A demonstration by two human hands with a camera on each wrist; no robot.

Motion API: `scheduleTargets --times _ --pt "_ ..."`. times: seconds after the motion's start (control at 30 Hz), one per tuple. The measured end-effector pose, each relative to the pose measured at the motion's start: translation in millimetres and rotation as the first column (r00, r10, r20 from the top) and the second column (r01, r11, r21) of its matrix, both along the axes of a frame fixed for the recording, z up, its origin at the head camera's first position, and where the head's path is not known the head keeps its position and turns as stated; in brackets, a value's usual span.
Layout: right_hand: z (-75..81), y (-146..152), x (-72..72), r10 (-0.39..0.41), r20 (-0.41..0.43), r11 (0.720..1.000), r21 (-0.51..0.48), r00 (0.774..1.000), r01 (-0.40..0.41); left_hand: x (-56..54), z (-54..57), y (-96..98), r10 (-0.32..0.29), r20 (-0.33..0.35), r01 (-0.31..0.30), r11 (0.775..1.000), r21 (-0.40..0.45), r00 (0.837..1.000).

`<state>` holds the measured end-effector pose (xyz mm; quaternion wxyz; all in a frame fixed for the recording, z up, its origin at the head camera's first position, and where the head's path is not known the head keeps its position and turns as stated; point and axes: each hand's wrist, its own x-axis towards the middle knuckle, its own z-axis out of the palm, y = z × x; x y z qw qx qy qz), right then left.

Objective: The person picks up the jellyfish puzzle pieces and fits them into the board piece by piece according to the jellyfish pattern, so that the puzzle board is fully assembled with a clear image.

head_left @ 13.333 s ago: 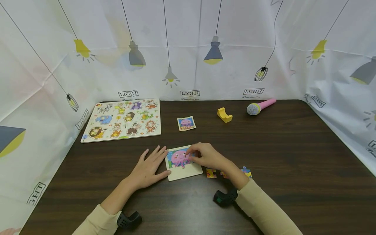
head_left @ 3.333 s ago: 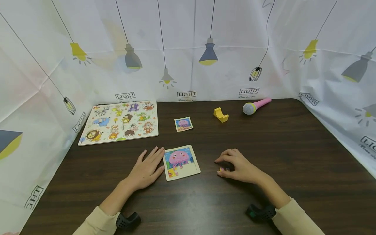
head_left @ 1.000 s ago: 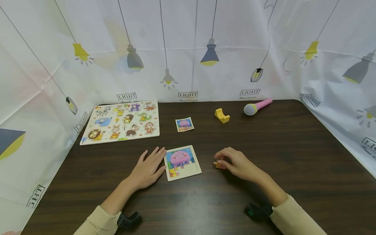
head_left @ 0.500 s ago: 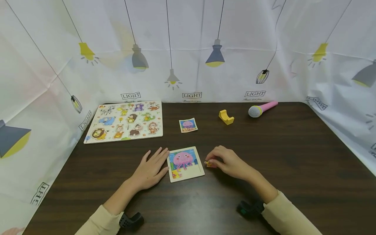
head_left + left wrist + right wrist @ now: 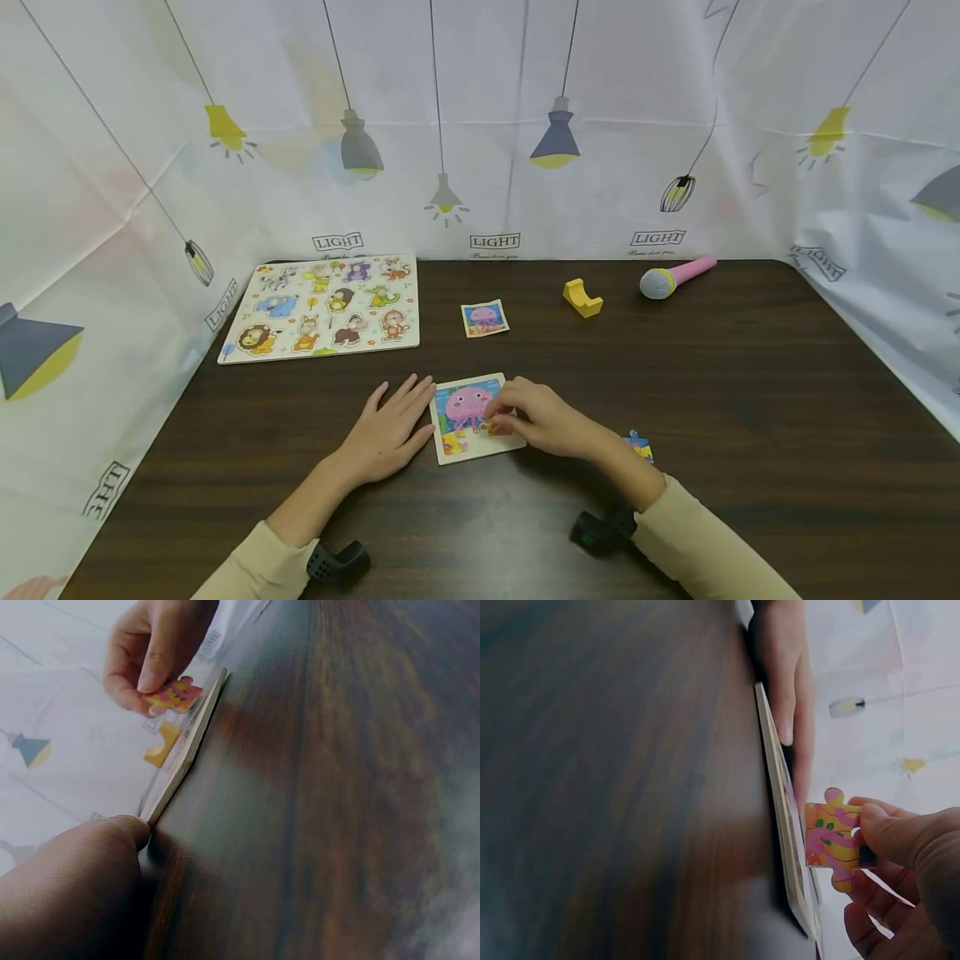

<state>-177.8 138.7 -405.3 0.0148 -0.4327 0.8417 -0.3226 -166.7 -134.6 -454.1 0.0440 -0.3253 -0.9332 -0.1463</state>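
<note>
My right hand (image 5: 547,418) pinches a pink and yellow jigsaw piece (image 5: 834,838) between thumb and fingers, tilted over the puzzle tray (image 5: 480,447). The tray carries a pink octopus picture (image 5: 467,406) with a yellow piece (image 5: 453,442) in its lower left corner; bare board shows along the rest of the bottom. Flat on the table, my left hand (image 5: 386,433) has straight spread fingers, with fingertips and thumb at the tray's left edge. Partly behind the right forearm lies a loose blue and yellow jigsaw piece (image 5: 639,447).
A small octopus picture card (image 5: 485,318) lies beyond the tray. At the back left is an animal puzzle board (image 5: 322,308). A yellow curved block (image 5: 582,298) and a pink toy microphone (image 5: 677,277) are toward the back right. A printed cloth (image 5: 480,125) hangs behind the table.
My right hand has carried the pink and yellow piece left, from the table to over the tray. Earlier, the yellow corner piece came into the tray. The left hand stays put.
</note>
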Motion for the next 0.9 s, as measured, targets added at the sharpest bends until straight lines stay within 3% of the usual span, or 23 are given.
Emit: scheduleTargets --times 0.33,0.63,0.9 --pt "-3.3 -16.8 0.0 0.037 0.040 0.999 -0.004 0.999 -0.037 -0.2 0.0 0.7 0.001 -0.002 -0.001 1.000 -0.002 1.000" --pt "-8.7 -25.4 -0.8 0.060 0.025 0.998 0.003 0.998 -0.060 0.6 1.4 0.6 -0.002 0.002 0.002 1.000 0.005 1.000" --pt "-11.6 -29.3 0.3 0.027 -0.024 0.999 0.042 0.999 -0.026 -0.1 -0.2 0.2 0.001 -0.005 -0.001 1.000 0.005 1.000"
